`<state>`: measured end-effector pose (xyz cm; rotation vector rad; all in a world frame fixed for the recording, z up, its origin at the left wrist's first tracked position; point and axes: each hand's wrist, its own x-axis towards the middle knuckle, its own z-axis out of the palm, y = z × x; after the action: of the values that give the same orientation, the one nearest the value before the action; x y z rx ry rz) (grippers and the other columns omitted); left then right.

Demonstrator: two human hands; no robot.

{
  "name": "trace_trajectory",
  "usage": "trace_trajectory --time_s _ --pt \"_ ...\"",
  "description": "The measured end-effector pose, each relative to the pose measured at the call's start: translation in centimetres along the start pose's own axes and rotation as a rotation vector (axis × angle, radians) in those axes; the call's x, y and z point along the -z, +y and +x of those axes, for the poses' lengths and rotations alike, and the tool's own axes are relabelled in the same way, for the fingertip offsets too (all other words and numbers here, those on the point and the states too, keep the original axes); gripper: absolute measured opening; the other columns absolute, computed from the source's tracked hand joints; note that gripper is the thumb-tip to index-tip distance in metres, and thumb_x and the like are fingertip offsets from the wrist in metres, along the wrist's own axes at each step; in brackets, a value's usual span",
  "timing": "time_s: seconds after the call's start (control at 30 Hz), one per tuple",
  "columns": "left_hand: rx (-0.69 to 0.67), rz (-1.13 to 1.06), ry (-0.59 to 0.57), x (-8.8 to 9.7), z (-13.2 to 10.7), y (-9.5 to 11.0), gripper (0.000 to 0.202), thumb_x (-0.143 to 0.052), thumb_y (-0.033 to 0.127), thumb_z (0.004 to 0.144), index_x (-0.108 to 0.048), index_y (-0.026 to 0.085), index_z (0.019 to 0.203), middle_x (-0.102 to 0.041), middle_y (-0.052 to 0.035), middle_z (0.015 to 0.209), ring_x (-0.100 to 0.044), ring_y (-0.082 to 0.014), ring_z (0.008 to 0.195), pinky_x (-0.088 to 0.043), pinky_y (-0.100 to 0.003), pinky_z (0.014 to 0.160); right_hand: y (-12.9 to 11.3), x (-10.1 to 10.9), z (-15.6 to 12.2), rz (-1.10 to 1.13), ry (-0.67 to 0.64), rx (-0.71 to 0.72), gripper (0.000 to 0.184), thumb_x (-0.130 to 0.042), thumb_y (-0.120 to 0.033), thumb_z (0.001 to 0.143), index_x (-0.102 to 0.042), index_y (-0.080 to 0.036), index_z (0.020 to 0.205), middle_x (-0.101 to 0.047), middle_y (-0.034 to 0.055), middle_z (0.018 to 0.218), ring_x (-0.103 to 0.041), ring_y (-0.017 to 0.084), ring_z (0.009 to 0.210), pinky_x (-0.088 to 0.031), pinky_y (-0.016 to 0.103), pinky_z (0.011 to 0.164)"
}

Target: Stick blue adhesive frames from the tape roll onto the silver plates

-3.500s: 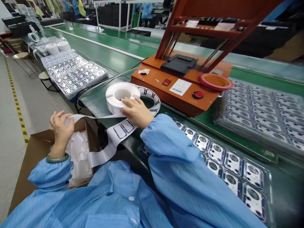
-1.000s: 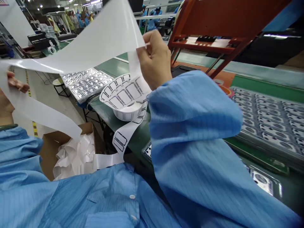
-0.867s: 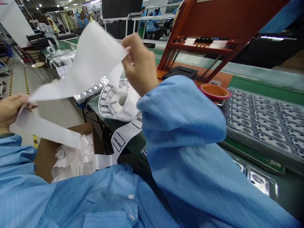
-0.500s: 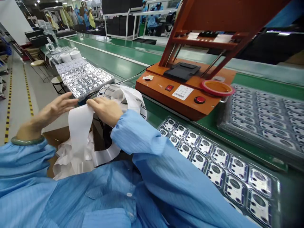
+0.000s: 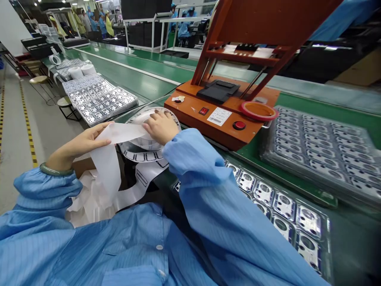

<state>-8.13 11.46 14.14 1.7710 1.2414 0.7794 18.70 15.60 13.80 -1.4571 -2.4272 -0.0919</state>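
My right hand (image 5: 160,127) lies with spread fingers on a roll of printed labels (image 5: 137,118), which sits on the green conveyor belt (image 5: 139,83). A label strip (image 5: 145,180) with black outlines runs from under the roll towards me. A white backing strip (image 5: 108,167) leads from the roll to my left hand (image 5: 83,143), then hangs down. It lies against the left fingers, but I cannot tell whether they grip it.
Below the strips, a cardboard box (image 5: 79,169) holds crumpled white backing (image 5: 89,206). An orange press (image 5: 208,115) stands to the right. Clear trays of metal parts lie at left (image 5: 98,99), right (image 5: 321,151) and near front (image 5: 276,210). Co-workers stand far back.
My right hand has moved right onto the roll, whose top now shows. My left hand has risen towards the white strip, and the view has shifted slightly.
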Motion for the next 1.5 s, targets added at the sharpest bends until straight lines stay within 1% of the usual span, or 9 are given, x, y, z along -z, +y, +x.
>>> trace_trajectory --time_s 0.2,0.4,0.63,0.8,0.9,1.07,1.23,1.4,1.5 --pt "-0.018 0.066 -0.055 0.7 2.5 2.2 0.068 -0.073 0.049 0.07 -0.053 0.027 0.132 -0.066 -0.0101 0.117 -0.068 -0.0215 0.082 -0.058 -0.023 0.058 3.3 1.0 2.6 0.001 -0.052 -0.138 0.051 -0.026 -0.037 0.1 -0.067 -0.008 0.109 -0.063 0.0194 0.121 -0.056 0.029 0.115 -0.039 0.042 0.097" --pt "0.079 0.143 -0.064 2.9 5.1 5.5 0.061 -0.069 0.049 0.074 -0.054 0.03 0.13 -0.069 -0.005 0.106 -0.068 -0.0206 0.078 -0.058 -0.025 0.058 3.4 2.6 5.8 0.058 -0.112 -0.176 0.043 -0.033 -0.035 0.098 -0.068 -0.012 0.109 -0.067 0.0145 0.117 -0.06 0.026 0.109 -0.043 0.033 0.09" --pt "0.101 0.154 0.016 5.7 7.7 6.1 0.061 -0.074 0.045 0.07 -0.058 0.029 0.127 -0.07 -0.0053 0.102 -0.069 -0.025 0.078 -0.057 -0.028 0.054 4.3 4.2 6.2 0.179 -0.191 -0.071 0.05 -0.05 -0.007 0.078 -0.059 -0.02 0.126 -0.062 0.0011 0.129 -0.056 0.017 0.118 -0.042 0.025 0.097" --pt "0.081 0.051 0.038 5.9 8.3 5.4 0.064 -0.075 0.044 0.072 -0.053 0.028 0.131 -0.069 -0.005 0.102 -0.067 -0.0218 0.073 -0.055 -0.026 0.054 5.8 2.3 5.4 0.162 -0.146 0.069 0.055 -0.056 -0.003 0.066 -0.064 -0.018 0.119 -0.064 0.0057 0.125 -0.058 0.025 0.113 -0.046 0.034 0.094" --pt "0.107 0.02 0.052 5.5 7.8 5.8 0.061 -0.071 0.048 0.076 -0.053 0.026 0.13 -0.07 -0.0057 0.097 -0.067 -0.022 0.072 -0.055 -0.029 0.057 5.6 1.3 5.2 0.15 -0.126 0.074 0.039 -0.056 -0.004 0.07 -0.072 -0.02 0.101 -0.071 0.0063 0.108 -0.062 0.027 0.104 -0.048 0.037 0.088" --pt "0.061 -0.394 0.028 3.6 7.3 6.1 0.075 -0.013 0.07 0.09 -0.049 0.021 0.133 -0.066 -0.009 0.11 -0.068 -0.0291 0.09 -0.056 -0.047 0.074 4.6 2.5 5.4 0.244 -0.045 0.085 0.025 -0.054 -0.012 0.079 -0.072 -0.02 0.095 -0.073 0.0042 0.091 -0.065 0.021 0.086 -0.049 0.031 0.076" --pt "0.118 -0.492 0.13 -0.5 10.0 3.0 0.048 -0.053 0.026 0.087 -0.045 0.018 0.133 -0.07 -0.0091 0.104 -0.067 -0.0237 0.097 -0.055 -0.041 0.088 5.1 4.3 5.5 0.555 0.059 0.047 0.01 -0.064 -0.015 0.073 -0.07 -0.015 0.082 -0.069 0.0014 0.077 -0.062 0.016 0.077 -0.047 0.026 0.069" --pt "-0.03 -0.49 0.032 -3.7 11.9 1.4 0.056 -0.043 0.06 0.087 -0.056 0.018 0.122 -0.069 -0.0087 0.108 -0.063 -0.0276 0.105 -0.054 -0.04 0.087 6.0 3.5 5.3 0.891 0.253 -0.042 0.013 -0.062 -0.009 0.07 -0.069 -0.015 0.079 -0.069 0.0005 0.076 -0.062 0.014 0.072 -0.048 0.025 0.065" --pt "-0.085 -0.354 0.046 -4.1 12.1 1.6 0.057 -0.06 0.055 0.08 -0.054 0.02 0.125 -0.066 -0.0088 0.117 -0.057 -0.0275 0.116 -0.048 -0.039 0.096 6.4 3.0 4.9 1.028 0.334 -0.105 0.01 -0.067 -0.012 0.068 -0.069 -0.016 0.078 -0.068 -0.0002 0.074 -0.061 0.013 0.067 -0.049 0.025 0.062"
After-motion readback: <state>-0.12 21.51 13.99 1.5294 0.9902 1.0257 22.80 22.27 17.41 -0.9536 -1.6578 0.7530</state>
